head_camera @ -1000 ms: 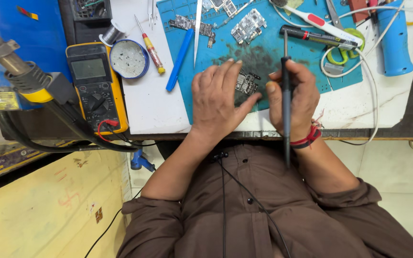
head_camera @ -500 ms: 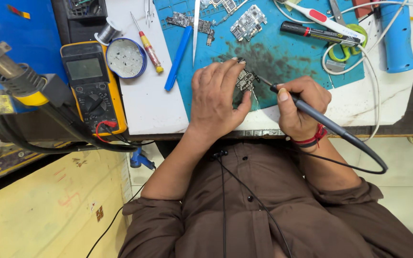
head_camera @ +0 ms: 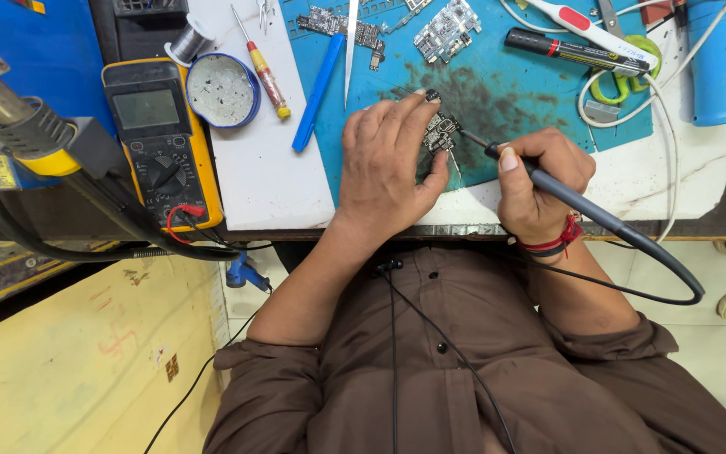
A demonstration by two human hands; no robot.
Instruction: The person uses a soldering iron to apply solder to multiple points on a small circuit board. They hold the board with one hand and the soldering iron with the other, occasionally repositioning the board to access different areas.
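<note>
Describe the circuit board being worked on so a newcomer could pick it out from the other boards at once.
Start at the teal mat on the white bench. At its dark-stained near edge, the left hand pins a small circuit board. Unlike the loose boards farther back, the soldering iron tip meets it.

Teal mat (head_camera: 539, 92), yellow multimeter (head_camera: 157, 139), brown shirt (head_camera: 464, 370).

My left hand (head_camera: 388, 160) sits on the mat (head_camera: 548, 92) pinning a small circuit board (head_camera: 440, 134), and my right hand (head_camera: 539, 181) is just to the right of it with the soldering iron (head_camera: 548, 181) tip touching the board. The multimeter (head_camera: 160, 143) is way off left on the bench, with the tin (head_camera: 222, 89) and screwdriver (head_camera: 262, 63) between it and the mat. More boards (head_camera: 447, 29) lie behind my hands, and the marker (head_camera: 577, 52) and scissors (head_camera: 628, 59) sit back right.
</note>
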